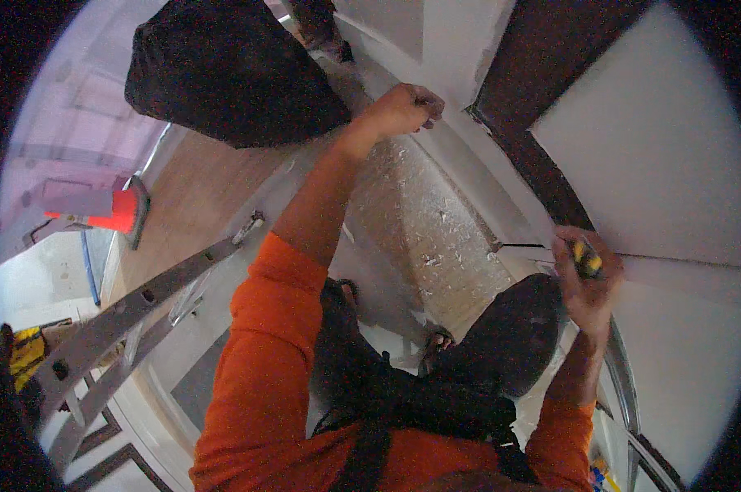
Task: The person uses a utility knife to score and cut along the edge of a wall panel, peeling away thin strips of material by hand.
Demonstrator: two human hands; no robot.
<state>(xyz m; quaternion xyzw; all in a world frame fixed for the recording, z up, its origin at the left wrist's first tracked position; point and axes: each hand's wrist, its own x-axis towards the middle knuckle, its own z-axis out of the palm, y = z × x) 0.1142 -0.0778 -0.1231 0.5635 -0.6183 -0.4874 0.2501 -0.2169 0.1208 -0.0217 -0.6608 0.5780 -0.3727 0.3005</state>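
My left hand reaches out ahead with its fingers curled together, close to the white frame along the wall. Whether something small is pinched in it is hidden. My right hand is closed around a yellow-and-black handled tool; its working end does not show. That hand is at the dark strip that runs along the edge of the white panel. A thin dark gap meets the frame just left of the right hand.
White scraps litter the floor beyond my knees. A grey ladder slants across the left side. Farther left stands an orange cone. A large black, cloth-like bulk fills the upper left, beside a dark leg-like shape.
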